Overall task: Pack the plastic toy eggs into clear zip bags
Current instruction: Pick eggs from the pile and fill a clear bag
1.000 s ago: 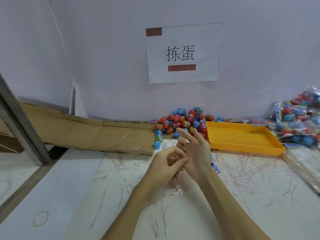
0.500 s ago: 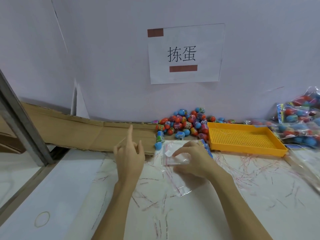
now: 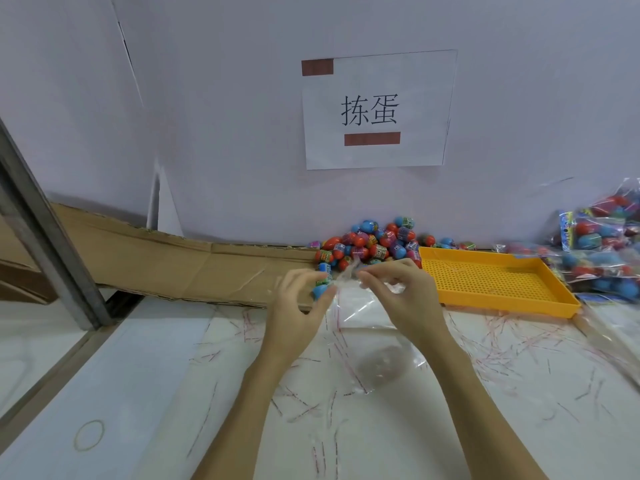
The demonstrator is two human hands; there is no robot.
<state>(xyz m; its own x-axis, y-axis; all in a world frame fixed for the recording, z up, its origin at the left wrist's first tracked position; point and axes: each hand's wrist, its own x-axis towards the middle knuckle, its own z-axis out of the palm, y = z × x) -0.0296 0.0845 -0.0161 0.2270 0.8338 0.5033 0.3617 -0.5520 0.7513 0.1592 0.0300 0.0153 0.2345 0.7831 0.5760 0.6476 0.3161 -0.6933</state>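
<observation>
A: Okay, head view, only one we've got. Hands first?

B: Left hand (image 3: 298, 306) and right hand (image 3: 398, 296) are both up over the white scuffed tabletop (image 3: 145, 393), fingers curled, each pinching the top edge of a clear empty zip bag (image 3: 367, 320). Looks like they're pulling the mouth apart. The bag hangs down from the fingertips to the table between the wrists.

A: Anything in it?

B: No eggs that I can see. A greyish round patch shows through the lower part; can't tell what that is.

A: Eggs?

B: Loose pile of red and blue plastic toy eggs (image 3: 374, 244) against the wall, just behind the hands. One blue egg sits right at the left fingertips; can't tell if it's touched.

A: Done so far?

B: Filled clear bags of eggs (image 3: 602, 258) stacked at far right, so several are packed already. My read: this bag is at the opening step, filling and zipping still left, and a big pile remains.

A: Rest?

B: Yellow perforated plastic tray (image 3: 502, 303) beside the right hand, nothing in it that I can make out. Flattened brown cardboard (image 3: 180, 265) on the left along the wall, white paper sign with two printed characters (image 3: 377, 109) above the pile. Thin red strips scattered on the table.
</observation>
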